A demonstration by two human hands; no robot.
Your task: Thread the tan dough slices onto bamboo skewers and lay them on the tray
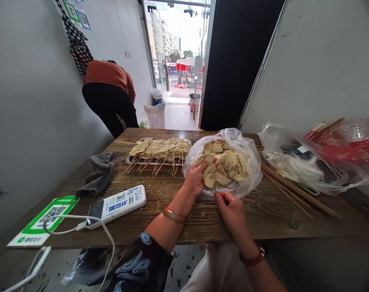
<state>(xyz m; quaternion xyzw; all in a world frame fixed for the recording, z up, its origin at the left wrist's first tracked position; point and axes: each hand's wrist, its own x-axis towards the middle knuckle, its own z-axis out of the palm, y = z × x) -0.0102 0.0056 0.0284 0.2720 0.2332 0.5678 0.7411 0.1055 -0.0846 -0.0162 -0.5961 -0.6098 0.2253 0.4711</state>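
My left hand point(195, 177) is closed on several thin, round, pale yellow slices point(209, 179) that look like potato, over the front left of a clear plastic bag. In my right hand point(231, 209), thumb and fingers pinch a thin bamboo skewer point(215, 189), whose upper end meets the held slices; the slices hide its tip. More loose slices point(233, 160) fill the open plastic bag point(255, 174). Left of the bag, a metal tray point(128, 159) bears a heap of skewered slices point(162, 147), their stick ends pointing toward me.
Bare skewers point(294, 192) lie at the right beside crumpled plastic bags point(312, 162). At the left are a grey cloth point(97, 174), a white power bank point(123, 205) with a cable, and a green QR card point(47, 219). Beyond the wooden table point(160, 219), a person point(111, 89) bends over.
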